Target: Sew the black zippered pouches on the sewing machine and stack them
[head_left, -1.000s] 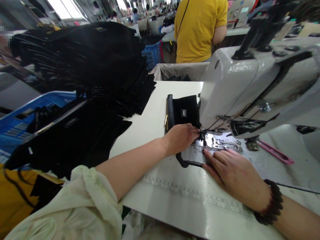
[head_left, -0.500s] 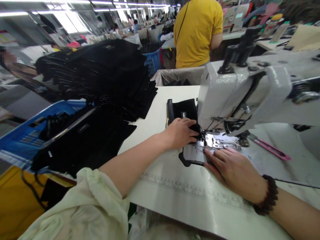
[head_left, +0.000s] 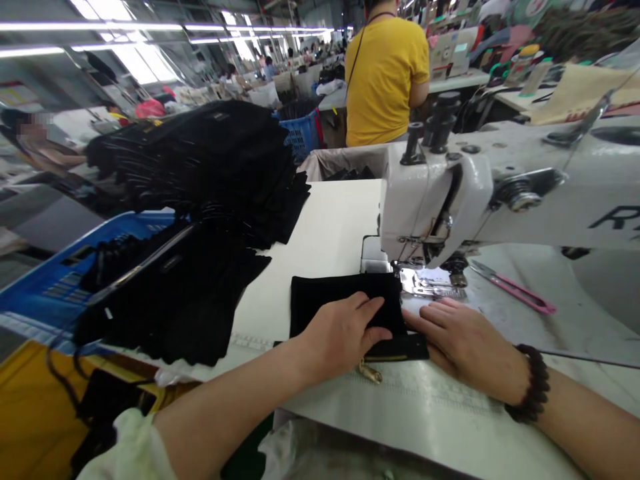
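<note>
Far left, low: yellow plastic bin (head_left: pixel 25 380). Above it, blue plastic crate (head_left: pixel 50 303) with black fabric panels (head_left: pixel 185 300) over it; front one has a metal strip along its edge and a small plate, text too small to read. Behind, tall heap of black cloth pieces (head_left: pixel 200 167); small plate on top, also illegible.

Middle: white counter (head_left: pixel 340 207), printed ruler scale (head_left: pixel 245 341) along the near side, figures not legible. Black rectangular fabric piece (head_left: pixel 320 293) lies flat on it, left of and in front of the needle area, darker zip band at the near edge, gold-coloured zipper pull (head_left: pixel 371 373) hanging off that edge. No writing readable on the side facing up. Left hand (head_left: pixel 345 333) rests on the piece, open, fingers a bit spread. Top right corner sits just beside the presser foot; can't tell if it's under. Beyond the counter, person in yellow T-shirt (head_left: pixel 383 80), back turned.

Right: white sewing machine (head_left: pixel 430 193). Right hand (head_left: pixel 465 347), dark beaded bracelet (head_left: pixel 531 383) on the wrist, is open and flat, fingertips at the piece's right edge. Pink-handled snips (head_left: pixel 530 297) lie beyond. Machine arm reads "R", next letter cut by the frame.
</note>
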`<action>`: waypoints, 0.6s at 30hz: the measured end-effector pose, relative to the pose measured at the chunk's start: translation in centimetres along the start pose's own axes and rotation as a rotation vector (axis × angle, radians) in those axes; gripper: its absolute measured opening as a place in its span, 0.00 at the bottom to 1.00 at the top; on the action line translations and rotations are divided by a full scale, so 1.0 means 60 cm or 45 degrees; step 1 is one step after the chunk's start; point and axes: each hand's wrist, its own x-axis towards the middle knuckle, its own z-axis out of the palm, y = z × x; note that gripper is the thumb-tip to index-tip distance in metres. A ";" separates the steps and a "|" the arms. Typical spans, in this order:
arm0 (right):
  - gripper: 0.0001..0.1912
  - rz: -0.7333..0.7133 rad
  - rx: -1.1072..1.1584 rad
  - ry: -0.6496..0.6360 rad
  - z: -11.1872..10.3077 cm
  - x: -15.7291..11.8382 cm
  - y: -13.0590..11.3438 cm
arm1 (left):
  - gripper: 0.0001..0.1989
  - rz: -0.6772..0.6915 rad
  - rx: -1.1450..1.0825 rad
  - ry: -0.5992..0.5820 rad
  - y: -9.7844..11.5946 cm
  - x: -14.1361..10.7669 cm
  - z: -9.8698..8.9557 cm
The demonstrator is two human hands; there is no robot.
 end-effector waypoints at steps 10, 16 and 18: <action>0.10 -0.014 0.030 0.001 0.002 -0.004 -0.008 | 0.23 0.409 0.052 0.082 -0.007 0.013 0.028; 0.09 0.003 -0.056 0.008 0.001 -0.002 -0.009 | 0.24 0.416 -0.002 0.062 -0.010 0.018 0.028; 0.09 0.045 -0.070 -0.008 0.003 -0.001 -0.008 | 0.24 0.408 -0.010 0.068 -0.011 0.021 0.027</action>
